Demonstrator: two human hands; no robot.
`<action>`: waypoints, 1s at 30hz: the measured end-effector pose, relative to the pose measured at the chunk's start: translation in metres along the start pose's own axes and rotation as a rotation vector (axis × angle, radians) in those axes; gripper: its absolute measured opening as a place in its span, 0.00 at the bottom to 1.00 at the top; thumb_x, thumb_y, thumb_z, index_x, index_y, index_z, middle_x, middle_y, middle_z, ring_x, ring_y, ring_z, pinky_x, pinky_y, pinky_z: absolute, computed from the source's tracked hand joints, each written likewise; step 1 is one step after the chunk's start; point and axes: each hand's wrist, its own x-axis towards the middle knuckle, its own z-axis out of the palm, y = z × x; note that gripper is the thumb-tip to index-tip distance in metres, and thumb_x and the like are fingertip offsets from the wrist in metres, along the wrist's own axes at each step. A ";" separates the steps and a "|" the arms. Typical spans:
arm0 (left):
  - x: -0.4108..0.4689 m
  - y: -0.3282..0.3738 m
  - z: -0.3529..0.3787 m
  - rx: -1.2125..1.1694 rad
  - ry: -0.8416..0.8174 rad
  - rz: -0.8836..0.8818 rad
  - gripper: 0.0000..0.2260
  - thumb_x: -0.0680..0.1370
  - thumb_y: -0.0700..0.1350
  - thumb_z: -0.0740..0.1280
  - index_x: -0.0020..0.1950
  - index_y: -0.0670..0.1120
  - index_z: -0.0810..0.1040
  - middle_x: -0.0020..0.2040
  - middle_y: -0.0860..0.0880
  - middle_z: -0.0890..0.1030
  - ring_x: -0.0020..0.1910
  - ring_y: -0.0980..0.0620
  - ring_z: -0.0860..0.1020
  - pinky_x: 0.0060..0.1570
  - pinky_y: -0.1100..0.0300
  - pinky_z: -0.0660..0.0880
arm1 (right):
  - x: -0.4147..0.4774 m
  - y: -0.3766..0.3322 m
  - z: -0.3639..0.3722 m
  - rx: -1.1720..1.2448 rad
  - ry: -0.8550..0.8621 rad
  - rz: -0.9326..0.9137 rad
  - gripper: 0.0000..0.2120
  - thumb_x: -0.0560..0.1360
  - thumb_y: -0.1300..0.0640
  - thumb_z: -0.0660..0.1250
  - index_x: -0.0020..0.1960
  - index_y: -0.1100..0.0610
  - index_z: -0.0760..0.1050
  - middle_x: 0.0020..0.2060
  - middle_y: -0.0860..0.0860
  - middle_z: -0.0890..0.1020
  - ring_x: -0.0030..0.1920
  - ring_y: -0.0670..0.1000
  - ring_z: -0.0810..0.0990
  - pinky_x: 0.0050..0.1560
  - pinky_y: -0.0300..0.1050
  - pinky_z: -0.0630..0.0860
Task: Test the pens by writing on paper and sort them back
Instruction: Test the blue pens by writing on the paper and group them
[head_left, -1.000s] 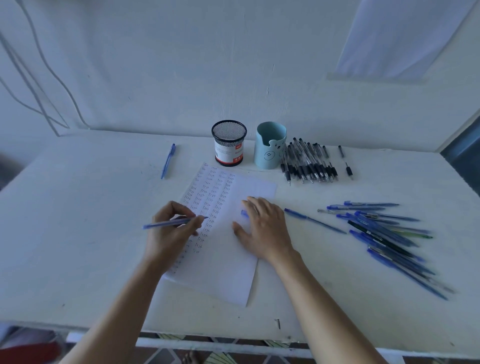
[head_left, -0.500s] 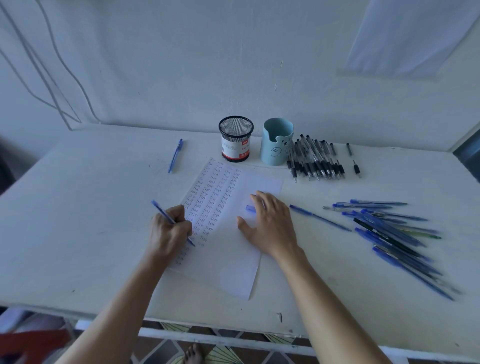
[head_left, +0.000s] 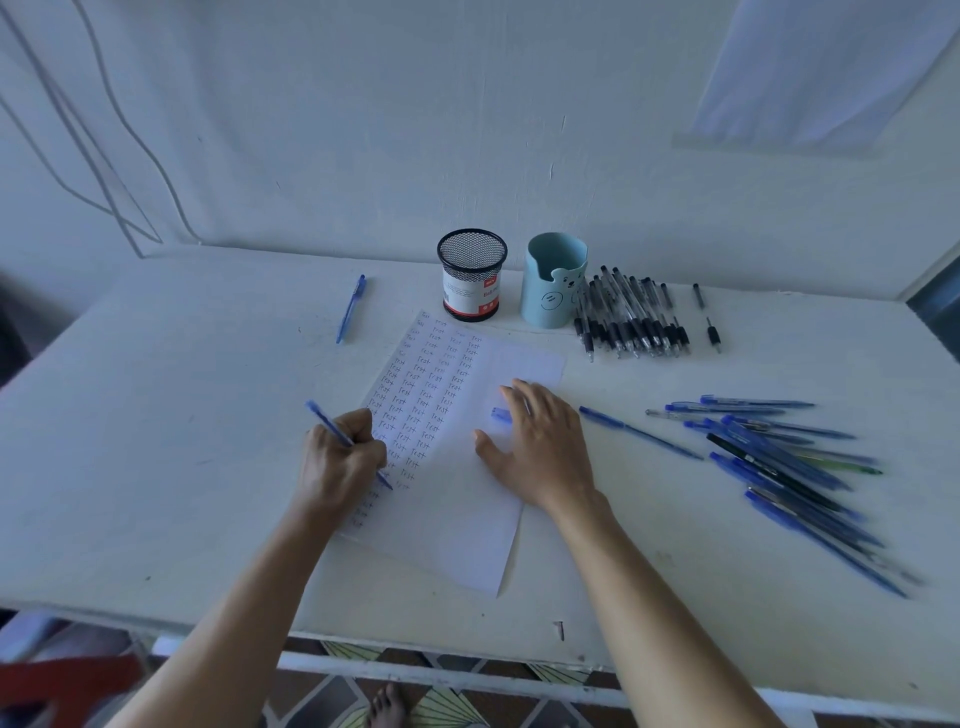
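**Blue pen meets paper in desk-top writing test**

A person's left hand grips a blue ballpoint pen in a closed writing hold. The fingers curl round the lower barrel, and the tip rests on the left part of a sheet of paper beside columns of the handwritten word "Test". The right hand lies open and flat on the sheet with its fingers spread, pinning it to the white table. A small blue piece, too small to identify, sits at its fingertips.

The pen looks light, stiff and slim, with a smooth plastic barrel. It is probably best held low, near the tip, for writing, and pinched at mid-barrel for carrying. The thin sheet would likely slide or curl under the strokes if the flat palm were not on it.

At the back of the table a black mesh pen cup and a pale blue bear-face cup stand side by side, and no pens show above their rims. A tidy row of black-grip pens lies just beside the blue cup. A loose heap of blue pens spreads across the right side of the table. One lone blue pen lies well apart at the rear left.
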 end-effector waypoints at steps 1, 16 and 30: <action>0.000 0.001 0.000 -0.001 0.000 -0.002 0.13 0.57 0.39 0.61 0.31 0.43 0.55 0.28 0.51 0.57 0.29 0.54 0.57 0.31 0.58 0.52 | 0.000 0.000 0.000 0.002 0.001 0.001 0.35 0.72 0.34 0.53 0.68 0.57 0.74 0.68 0.54 0.75 0.70 0.56 0.71 0.68 0.55 0.67; 0.001 -0.002 0.001 0.009 -0.021 0.016 0.14 0.57 0.39 0.61 0.31 0.43 0.55 0.27 0.53 0.56 0.29 0.53 0.56 0.32 0.56 0.52 | 0.000 -0.001 0.000 0.009 0.002 0.013 0.36 0.71 0.34 0.53 0.68 0.57 0.74 0.69 0.53 0.75 0.70 0.56 0.71 0.68 0.55 0.66; 0.000 -0.004 0.004 0.015 -0.039 0.045 0.12 0.58 0.39 0.61 0.30 0.46 0.56 0.26 0.55 0.57 0.28 0.54 0.57 0.31 0.57 0.54 | 0.000 -0.001 -0.002 0.002 -0.020 0.011 0.36 0.72 0.34 0.51 0.69 0.56 0.72 0.70 0.53 0.73 0.72 0.55 0.69 0.70 0.55 0.64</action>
